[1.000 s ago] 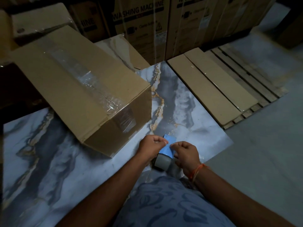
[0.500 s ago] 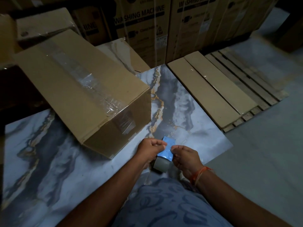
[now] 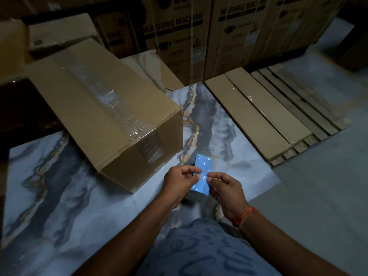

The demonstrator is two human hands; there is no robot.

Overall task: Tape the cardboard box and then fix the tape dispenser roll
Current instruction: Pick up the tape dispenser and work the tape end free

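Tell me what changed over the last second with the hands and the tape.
Both hands, left hand and right hand, lifted slightly and drew more blue strip out from the tape roll; it now shows longer between them. Both keep their grip on it. The taped cardboard box stayed put.

Blue tape strip [image 3: 201,176]; brown box [image 3: 103,108]; marbled grey-white floor [image 3: 59,196].

Both hands pinch a blue strip beside the taped cardboard box

The left hand [image 3: 180,183] and right hand [image 3: 226,189] each grip an edge of the blue strip [image 3: 201,176] (something grey, blurred, sits under it), just right of the cardboard box [image 3: 95,108], whose top seam carries clear tape [image 3: 111,102], on the marbled floor [image 3: 59,188].
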